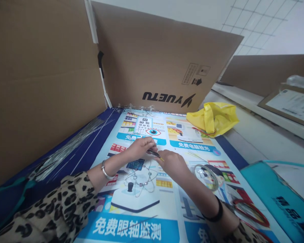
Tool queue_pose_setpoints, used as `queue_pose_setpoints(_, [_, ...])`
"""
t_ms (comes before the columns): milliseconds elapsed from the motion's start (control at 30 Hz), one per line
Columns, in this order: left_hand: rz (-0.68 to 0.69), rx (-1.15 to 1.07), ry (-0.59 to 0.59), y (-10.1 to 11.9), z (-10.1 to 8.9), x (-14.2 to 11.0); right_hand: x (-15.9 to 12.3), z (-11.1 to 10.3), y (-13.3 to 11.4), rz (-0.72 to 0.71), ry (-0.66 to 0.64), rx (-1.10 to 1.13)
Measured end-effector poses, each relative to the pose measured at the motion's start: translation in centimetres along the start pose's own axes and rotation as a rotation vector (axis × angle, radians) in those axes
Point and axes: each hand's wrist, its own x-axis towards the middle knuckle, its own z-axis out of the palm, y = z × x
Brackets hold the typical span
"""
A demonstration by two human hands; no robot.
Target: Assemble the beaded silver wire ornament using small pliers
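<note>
Over the middle of the printed sheet, my left hand (143,147) and my right hand (174,166) almost meet, both with fingers closed. A slim dark tool with a yellow part (154,153) spans the gap between them. My right fingers grip its yellow end; its dark end reaches my left fingertips, which pinch something too small to make out. Just below my hands lies a looped thin-wire ornament with clear beads (142,184), flat on the sheet. Whether its wire runs up into my fingers cannot be told.
Cardboard panels (152,60) wall the back and left. Thin wires (71,145) lie at left; beaded wire pieces (142,108) stand at the back. At right are a yellow bag (215,118), a clear roll (206,177), a red coil (252,212) and a teal box (276,199).
</note>
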Motion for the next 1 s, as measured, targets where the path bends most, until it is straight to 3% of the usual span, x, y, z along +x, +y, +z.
queue_pose_setpoints(133, [0.116, 0.2, -0.061, 0.0, -0.1, -0.5, 0.1, -0.6, 0.3, 0.025, -0.113, 0.159])
queue_pose_setpoints(267, [0.132, 0.215, -0.071, -0.2, -0.1, -0.6, 0.1, -0.4, 0.5, -0.012, -0.14, 0.281])
queue_pose_setpoints(467, [-0.045, -0.064, 0.103, -1.3, -1.0, 0.3, -0.3, 0.7, 0.7, 0.009, -0.002, 0.185])
queue_pose_setpoints(567, [-0.062, -0.072, 0.165, -1.6, -1.6, 0.5, -0.4, 1.2, 1.5, 0.077, 0.07, 0.185])
queue_pose_setpoints(800, [-0.13, -0.018, 0.134, -1.1, -0.8, 0.1, -0.1, 1.6, 2.3, 0.078, 0.043, 0.32])
queue_pose_setpoints(1000, [-0.219, -0.225, 0.088, -0.6, -0.4, -0.3, -0.1, 1.9, 2.1, 0.091, 0.008, 0.274])
